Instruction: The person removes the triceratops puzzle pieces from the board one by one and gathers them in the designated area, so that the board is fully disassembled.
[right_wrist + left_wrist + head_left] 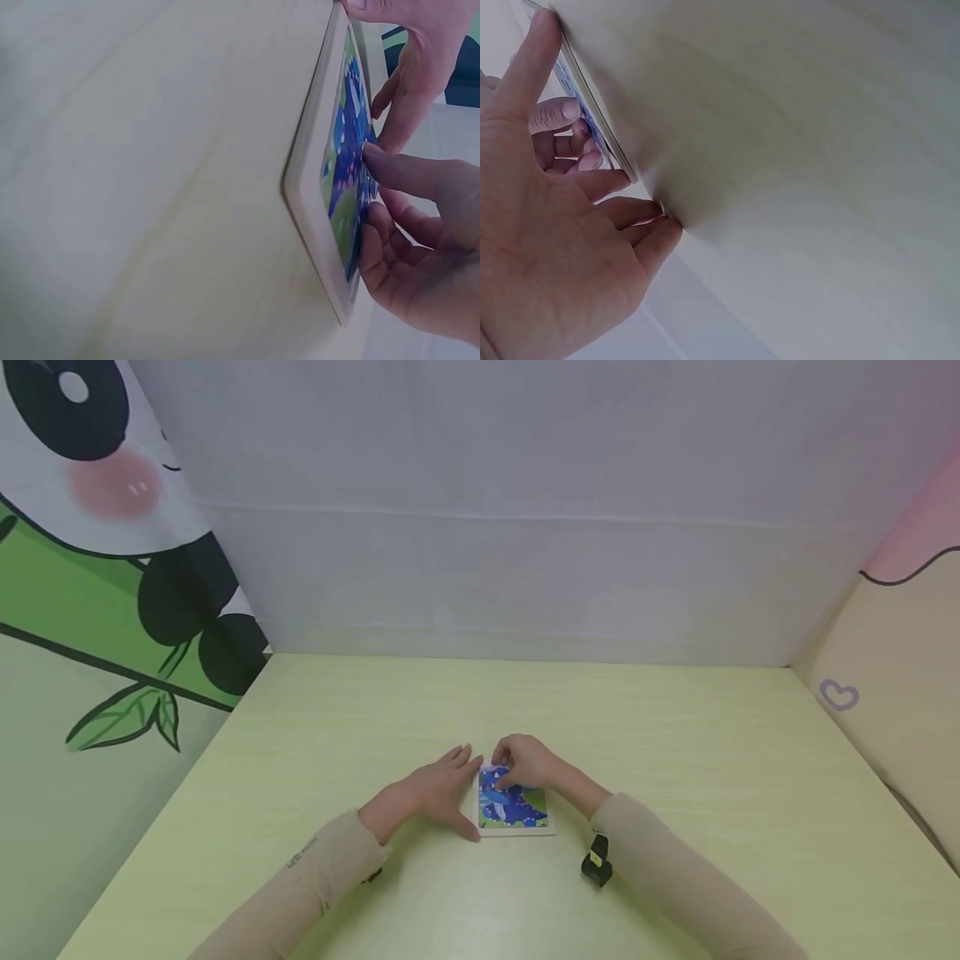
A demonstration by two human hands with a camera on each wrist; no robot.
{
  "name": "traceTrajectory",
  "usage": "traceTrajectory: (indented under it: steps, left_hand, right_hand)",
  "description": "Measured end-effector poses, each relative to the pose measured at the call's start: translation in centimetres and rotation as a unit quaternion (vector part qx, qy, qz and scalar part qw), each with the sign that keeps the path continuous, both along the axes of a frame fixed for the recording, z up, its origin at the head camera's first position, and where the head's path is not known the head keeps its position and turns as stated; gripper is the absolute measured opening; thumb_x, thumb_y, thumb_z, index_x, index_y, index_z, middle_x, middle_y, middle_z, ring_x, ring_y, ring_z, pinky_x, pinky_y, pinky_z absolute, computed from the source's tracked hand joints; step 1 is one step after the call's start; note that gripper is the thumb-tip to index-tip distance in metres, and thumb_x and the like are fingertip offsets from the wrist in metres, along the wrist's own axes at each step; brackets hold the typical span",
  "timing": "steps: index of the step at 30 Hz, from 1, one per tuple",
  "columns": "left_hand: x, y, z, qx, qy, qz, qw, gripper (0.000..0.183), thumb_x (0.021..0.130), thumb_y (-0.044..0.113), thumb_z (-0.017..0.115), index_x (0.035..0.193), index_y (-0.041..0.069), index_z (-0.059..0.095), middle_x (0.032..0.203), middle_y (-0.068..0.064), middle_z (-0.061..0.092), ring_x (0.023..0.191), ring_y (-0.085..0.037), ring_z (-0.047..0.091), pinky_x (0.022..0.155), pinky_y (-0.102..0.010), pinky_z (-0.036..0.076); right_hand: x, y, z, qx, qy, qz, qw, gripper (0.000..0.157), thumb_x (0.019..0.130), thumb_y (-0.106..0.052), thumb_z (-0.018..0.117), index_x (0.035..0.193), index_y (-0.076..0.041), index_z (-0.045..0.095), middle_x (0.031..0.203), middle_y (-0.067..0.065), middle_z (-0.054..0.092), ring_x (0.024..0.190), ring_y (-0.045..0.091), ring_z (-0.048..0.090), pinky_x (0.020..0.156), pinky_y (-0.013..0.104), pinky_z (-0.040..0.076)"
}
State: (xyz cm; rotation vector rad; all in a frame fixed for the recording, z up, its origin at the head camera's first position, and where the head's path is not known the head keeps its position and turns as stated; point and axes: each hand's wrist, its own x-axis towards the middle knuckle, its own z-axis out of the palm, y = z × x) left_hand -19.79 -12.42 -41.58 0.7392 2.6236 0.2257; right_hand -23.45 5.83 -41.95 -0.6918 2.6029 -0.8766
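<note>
A small flat jigsaw puzzle [517, 814] with a pale wooden frame and a blue dinosaur picture lies on the table. My left hand [438, 792] rests along its left side, thumb and fingers spread and fairly straight. From the upper right, my right hand [531, 763] reaches over the top of the picture with bent fingers. In the right wrist view, its thumb and fingers pinch a blue puzzle piece [373, 187] raised slightly from the board's face. The left wrist view shows the board's edge [592, 101] between the left thumb and index finger.
The pale wood-grain table [315, 718] spreads around the puzzle. A grey-white cloth wall [487, 585] stands behind it, with painted panels at left and right. A black strap device [597, 862] hangs under the right wrist.
</note>
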Motion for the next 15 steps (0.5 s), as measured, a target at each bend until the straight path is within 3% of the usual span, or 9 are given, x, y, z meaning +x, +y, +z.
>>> traceTrajectory:
  steps: [15]
  left_hand:
    - [-0.02,-0.24,-0.09,0.005,0.001,-0.001,1.0,0.109,0.064,0.059,0.072,0.145,0.007,0.02,0.151,-0.016,0.009,0.138,-0.03,0.005,0.108,-0.045,0.024]
  right_hand:
    - [0.11,0.38,-0.47,-0.025,0.008,0.004,1.0,0.028,0.069,-0.009,0.078,0.092,-0.006,0.062,0.082,0.0,0.059,0.074,0.012,0.051,0.068,0.024,0.046]
